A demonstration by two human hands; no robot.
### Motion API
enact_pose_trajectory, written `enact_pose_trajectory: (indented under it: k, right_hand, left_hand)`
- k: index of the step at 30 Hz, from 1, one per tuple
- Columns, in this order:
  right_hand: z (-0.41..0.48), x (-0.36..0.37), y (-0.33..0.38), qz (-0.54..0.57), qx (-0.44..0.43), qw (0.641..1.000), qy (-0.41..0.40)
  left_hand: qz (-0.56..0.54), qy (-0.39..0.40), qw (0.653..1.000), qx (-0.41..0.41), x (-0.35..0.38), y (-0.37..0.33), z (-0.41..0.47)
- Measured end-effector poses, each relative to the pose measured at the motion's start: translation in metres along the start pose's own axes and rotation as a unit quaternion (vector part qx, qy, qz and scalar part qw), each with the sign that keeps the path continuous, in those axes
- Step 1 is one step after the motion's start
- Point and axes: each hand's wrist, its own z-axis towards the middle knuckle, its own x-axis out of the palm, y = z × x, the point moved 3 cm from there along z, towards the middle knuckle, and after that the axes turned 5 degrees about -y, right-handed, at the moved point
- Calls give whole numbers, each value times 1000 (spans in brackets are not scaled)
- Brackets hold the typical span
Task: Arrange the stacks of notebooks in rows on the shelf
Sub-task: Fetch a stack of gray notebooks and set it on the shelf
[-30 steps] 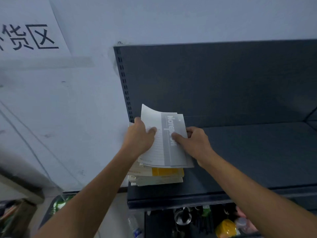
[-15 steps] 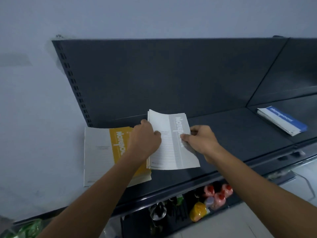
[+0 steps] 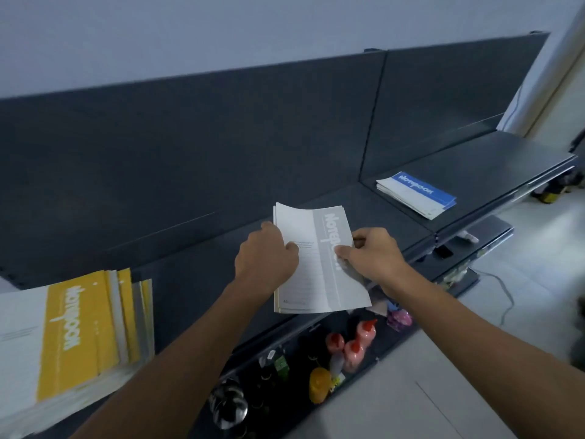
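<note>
Over the dark grey metal shelf [image 3: 202, 270], you hold a thin stack of grey-and-white paper notebooks [image 3: 319, 264] with both hands: your left hand [image 3: 267, 258] pinches its left edge, your right hand [image 3: 373, 251] its right. A second ago it sat atop the yellow-and-white notebook stack [image 3: 79, 327]; now it hangs well right of it, between that and the blue-and-white notebook stack [image 3: 418, 194]. It looks ready to start its own row.

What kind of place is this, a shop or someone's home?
Probably a shop or stockroom: dark metal retail shelving, matching notebook stacks, yellow and blue, and bottled goods on the shelf below.
</note>
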Motion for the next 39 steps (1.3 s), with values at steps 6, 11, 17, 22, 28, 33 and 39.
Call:
enact_pose_trajectory:
  k: [6,11,17,22,28,33,39]
  right_hand:
    - [34,-72,-51,-23,8,999,-28]
    - [61,-119,-84,-27,27,998,-41]
    - [110,-154,-111,-28,50,996,-64]
    - [154,-179,-131,-21,79,991,-108]
    - [189,-209,-150,-22,108,983,-146]
    - [209,-239,-171,-33,128,977,-168]
    - [244,-278,-201,-35,128,977,-167]
  left_hand:
    - [-1,7,999,32,51,-83,5]
    - [-6,34,998,51,87,-139,15]
    - [-15,79,995,60,125,-189,55]
    - [-28,108,990,90,159,-229,98]
    - [-40,126,983,130,194,-276,130]
    - [-36,141,978,149,223,-313,141]
    - [-26,145,978,147,259,-366,155]
